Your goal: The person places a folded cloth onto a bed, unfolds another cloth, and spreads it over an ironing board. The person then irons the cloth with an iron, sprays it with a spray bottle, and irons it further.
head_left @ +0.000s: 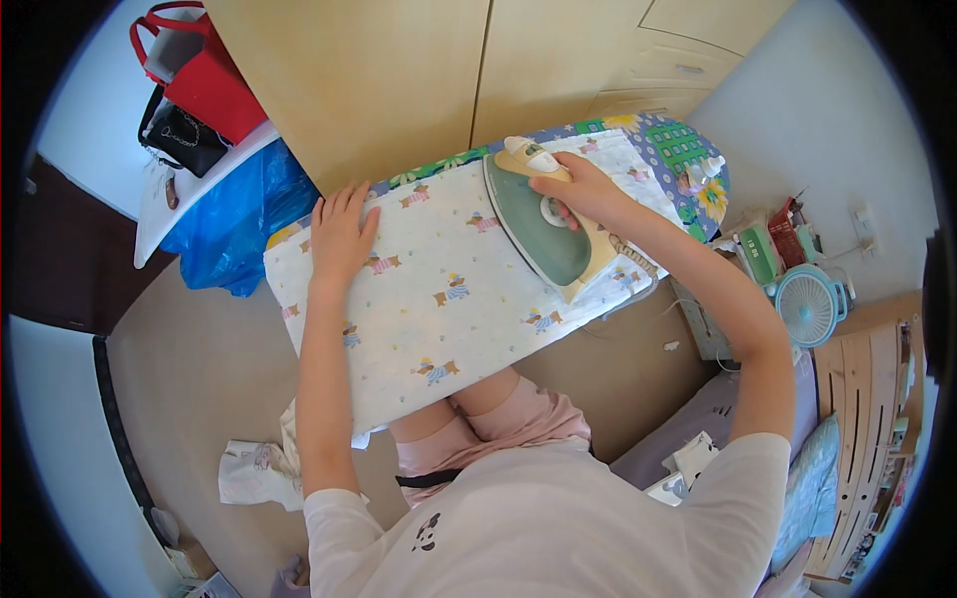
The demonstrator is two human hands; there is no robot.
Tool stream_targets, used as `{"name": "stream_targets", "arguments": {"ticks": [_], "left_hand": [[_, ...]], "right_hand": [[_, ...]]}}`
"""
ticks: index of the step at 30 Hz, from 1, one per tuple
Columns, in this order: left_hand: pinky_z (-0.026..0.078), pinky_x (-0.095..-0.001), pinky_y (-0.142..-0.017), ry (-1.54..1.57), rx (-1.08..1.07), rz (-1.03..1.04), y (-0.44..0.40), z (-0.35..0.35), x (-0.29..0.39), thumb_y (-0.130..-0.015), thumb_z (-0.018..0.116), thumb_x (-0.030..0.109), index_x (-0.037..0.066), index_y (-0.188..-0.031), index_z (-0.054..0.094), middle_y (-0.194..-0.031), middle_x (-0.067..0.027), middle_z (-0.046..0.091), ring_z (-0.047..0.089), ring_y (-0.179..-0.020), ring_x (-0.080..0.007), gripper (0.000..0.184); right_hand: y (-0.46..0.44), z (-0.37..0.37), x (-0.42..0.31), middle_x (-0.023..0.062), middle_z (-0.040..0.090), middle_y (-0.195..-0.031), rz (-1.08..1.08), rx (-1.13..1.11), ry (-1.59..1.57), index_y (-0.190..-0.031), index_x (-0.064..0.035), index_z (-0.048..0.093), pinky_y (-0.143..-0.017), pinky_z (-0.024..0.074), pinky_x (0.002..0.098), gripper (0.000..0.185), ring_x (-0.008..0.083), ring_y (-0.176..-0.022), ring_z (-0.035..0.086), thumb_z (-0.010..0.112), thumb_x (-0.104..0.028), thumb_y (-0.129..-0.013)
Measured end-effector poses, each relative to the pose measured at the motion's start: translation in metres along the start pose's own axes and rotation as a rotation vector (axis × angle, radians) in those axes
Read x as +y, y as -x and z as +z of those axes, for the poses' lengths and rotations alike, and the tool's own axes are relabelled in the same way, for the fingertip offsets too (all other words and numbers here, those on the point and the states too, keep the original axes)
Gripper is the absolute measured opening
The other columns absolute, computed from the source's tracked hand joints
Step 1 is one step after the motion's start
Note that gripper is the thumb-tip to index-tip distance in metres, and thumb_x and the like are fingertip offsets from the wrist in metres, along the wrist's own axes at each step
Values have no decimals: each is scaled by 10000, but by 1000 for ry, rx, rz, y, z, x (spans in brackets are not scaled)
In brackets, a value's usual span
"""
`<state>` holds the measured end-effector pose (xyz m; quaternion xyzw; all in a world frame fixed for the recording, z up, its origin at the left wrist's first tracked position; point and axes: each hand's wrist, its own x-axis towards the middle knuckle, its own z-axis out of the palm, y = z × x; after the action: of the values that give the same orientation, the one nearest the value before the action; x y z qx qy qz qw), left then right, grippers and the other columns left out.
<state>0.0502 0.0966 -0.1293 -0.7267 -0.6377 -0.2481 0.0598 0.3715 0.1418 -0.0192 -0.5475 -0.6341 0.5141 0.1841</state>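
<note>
White cloth [399, 309] printed with small dogs is spread over a floral ironing board [658, 149], its near edge hanging toward my lap. My right hand [583, 194] is wrapped round the handle of a cream and green iron [548, 234]. The iron's body is tipped up on the right half of the cloth, its pointed end toward me; I cannot tell how much of its plate touches the fabric. At the cloth's far left edge, my left hand [341, 237] lies flat with fingers stretched out.
Light wooden cabinets [369, 80] stand just behind the board. A small white bottle [706, 171] rests on the board's right end. On the left are a red bag [209, 80] and a blue plastic bag [244, 219]. A fan [807, 306] stands at right; cloth [259, 473] hangs low left.
</note>
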Motion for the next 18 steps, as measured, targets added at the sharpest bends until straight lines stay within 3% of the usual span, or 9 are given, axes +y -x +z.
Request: {"name": "stream_targets", "arguments": {"ticks": [15, 18], "left_hand": [[245, -418, -1041, 5, -5, -1, 1, -1, 0, -880, 497, 287, 78, -1231, 506, -1212, -115, 520, 434, -1171, -256, 409], [246, -418, -1041, 6, 1, 5, 0, 0, -1, -880, 497, 286, 77, -1231, 507, -1208, -115, 522, 436, -1168, -255, 408]], "right_hand": [[-1, 1, 0, 23, 479, -590, -15, 0, 22, -1108, 5, 481, -375, 397, 243, 379, 97, -443, 465, 610, -239, -848], [-2, 1, 1, 55, 519, -616, -25, -3, 17, -1109, 40, 473, -395, 407, 257, 411, 115, -430, 483, 619, -228, -832]]}}
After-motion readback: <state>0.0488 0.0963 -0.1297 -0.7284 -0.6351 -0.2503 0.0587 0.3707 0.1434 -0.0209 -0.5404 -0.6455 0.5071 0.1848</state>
